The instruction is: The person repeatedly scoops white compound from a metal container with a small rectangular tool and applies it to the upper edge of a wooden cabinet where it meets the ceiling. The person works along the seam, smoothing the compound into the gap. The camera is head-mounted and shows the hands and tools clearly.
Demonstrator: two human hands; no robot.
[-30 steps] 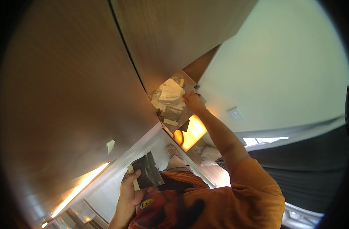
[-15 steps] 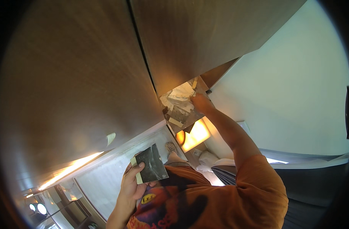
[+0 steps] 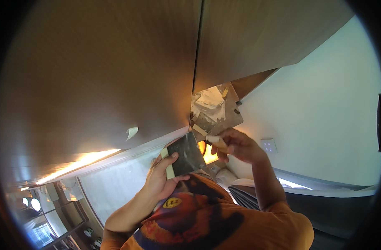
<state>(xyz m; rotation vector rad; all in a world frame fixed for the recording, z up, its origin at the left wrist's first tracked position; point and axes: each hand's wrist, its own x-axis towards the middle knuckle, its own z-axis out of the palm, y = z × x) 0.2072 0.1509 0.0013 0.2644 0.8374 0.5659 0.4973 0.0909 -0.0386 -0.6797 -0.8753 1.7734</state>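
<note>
My left hand [image 3: 160, 171] grips a wide putty knife [image 3: 186, 154] by the pale strip along its edge; the dark, flat blade has whitish smears. Close to the blade's right side, my right hand [image 3: 240, 146] has its fingers closed round a small pale-tan scraper [image 3: 217, 142], whose far end looks whitish. Just beyond both hands is a smeared board [image 3: 234, 118] with a patch of white putty [image 3: 209, 98] on it. Another scraper with a pale grip [image 3: 199, 130] lies at the board's near edge, and a small tan piece [image 3: 225, 92] rests at its far side.
Large brown wood panels [image 3: 115, 62] with a dark seam rise in front of me. A pale wall [image 3: 315, 96] with a switch plate [image 3: 268, 146] stands on the right. A curled pale strip [image 3: 132, 133] sticks to the left panel. Below it runs a glowing light strip [image 3: 78, 166].
My right hand has come back from the board toward me, with the small scraper now showing in it. My left hand has raised the wide putty knife toward the board. The view has shifted.
</note>
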